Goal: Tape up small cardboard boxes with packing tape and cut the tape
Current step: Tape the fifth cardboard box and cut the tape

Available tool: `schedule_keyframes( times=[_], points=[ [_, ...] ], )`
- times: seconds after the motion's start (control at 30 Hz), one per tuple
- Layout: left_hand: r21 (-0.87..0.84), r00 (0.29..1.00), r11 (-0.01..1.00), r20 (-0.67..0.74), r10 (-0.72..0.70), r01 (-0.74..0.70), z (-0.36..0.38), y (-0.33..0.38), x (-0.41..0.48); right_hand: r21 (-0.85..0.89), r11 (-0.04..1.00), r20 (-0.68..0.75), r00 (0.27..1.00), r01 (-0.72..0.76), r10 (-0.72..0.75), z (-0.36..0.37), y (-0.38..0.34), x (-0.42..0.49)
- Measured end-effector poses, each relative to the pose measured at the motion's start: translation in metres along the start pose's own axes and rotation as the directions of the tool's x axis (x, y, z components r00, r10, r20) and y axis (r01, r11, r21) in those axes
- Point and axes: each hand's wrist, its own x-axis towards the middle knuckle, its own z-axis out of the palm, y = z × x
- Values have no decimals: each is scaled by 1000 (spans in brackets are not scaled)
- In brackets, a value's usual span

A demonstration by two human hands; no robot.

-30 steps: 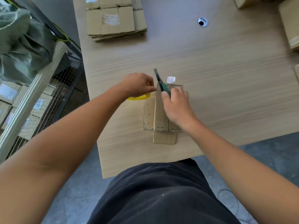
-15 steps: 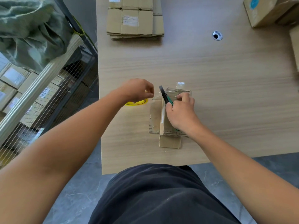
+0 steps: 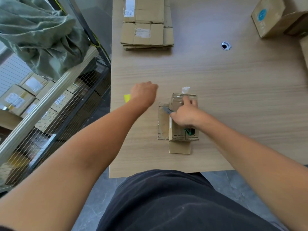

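Note:
A small cardboard box (image 3: 176,130) lies near the table's front edge with its left and near flaps spread flat. Clear packing tape (image 3: 177,99) wraps its far end, and a white tape tab (image 3: 185,89) sticks up behind it. My right hand (image 3: 186,115) rests on top of the box and grips a green box cutter (image 3: 190,131), blade pointing left, while a finger presses the tape. My left hand (image 3: 144,94) is to the left of the box, fingers curled round a yellow tape roll (image 3: 127,98) that is mostly hidden under it.
A stack of flattened cardboard boxes (image 3: 146,25) lies at the far side of the wooden table (image 3: 233,97). Assembled boxes (image 3: 270,17) stand at the far right beside a cable hole (image 3: 225,45). A wire shelf rack (image 3: 55,104) with a green sack (image 3: 38,30) stands on the left.
My left hand has moved left, away from the box, with the yellow roll. My right hand has lowered the cutter's blade and slid forward onto the taped far end.

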Motion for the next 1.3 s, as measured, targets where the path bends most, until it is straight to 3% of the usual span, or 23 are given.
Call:
schedule_keyframes(
  times=[0.1, 0.17, 0.23, 0.3, 0.33, 0.43, 0.47, 0.57, 0.73, 0.8, 0.9, 1.0, 1.07, 1.13, 1.23, 1.3],
  points=[
    [-49, 992, 992, 58, -111, 114, -7, -36, -17, 61, 996, -21, 998, 62, -61, 11, 9, -10],
    [-97, 987, 983, 53, -151, 155, -16, -51, -37, 228, 964, -103, 988, 139, -118, 11, 16, -18],
    [-243, 986, 955, 38, -163, 167, -26, -45, -64, 433, 866, -231, 960, 249, -160, 10, 24, -27],
    [-417, 988, 896, 47, -147, 153, -37, -25, -94, 632, 695, -368, 922, 342, -120, 11, 36, -44],
    [-486, 989, 862, 57, -135, 146, -41, -12, -110, 673, 638, -414, 905, 374, -94, 12, 43, -54],
    [-655, 992, 746, 62, -106, 121, -47, 27, -154, 624, 612, -523, 842, 485, -134, 22, 63, -83],
    [-710, 994, 696, 59, -92, 107, -48, 40, -169, 645, 555, -531, 831, 525, -168, 28, 68, -93],
    [-823, 999, 566, 44, -15, 45, -52, 76, -207, 806, 246, -481, 838, 538, -255, 47, 78, -126],
    [-812, 999, 583, -2, 41, -25, -57, 119, -253, 863, 5, -467, 802, 505, -373, 78, 101, -172],
    [-782, 999, 622, -4, 43, -30, -58, 132, -267, 844, 11, -497, 790, 536, -360, 86, 112, -186],
    [-739, 998, 672, -11, 54, -44, -57, 150, -281, 752, 179, -585, 767, 635, -264, 95, 127, -199],
    [-758, 997, 649, -28, 74, -69, -55, 166, -289, 623, 326, -661, 701, 711, -266, 99, 143, -206],
    [-801, 997, 595, -36, 67, -68, -55, 170, -290, 579, 372, -680, 682, 725, -270, 97, 150, -208],
    [-870, 997, 489, -35, 73, -66, -52, 171, -289, 650, 297, -668, 713, 699, -215, 90, 150, -207],
    [-991, 998, 127, 46, 43, 40, -40, 177, -293, 773, 98, -617, 778, 627, -119, 78, 146, -205],
    [-1000, 1000, 5, 24, -16, 24, -32, 177, -293, 817, 49, -568, 816, 575, -110, 71, 147, -201]
  ],
)
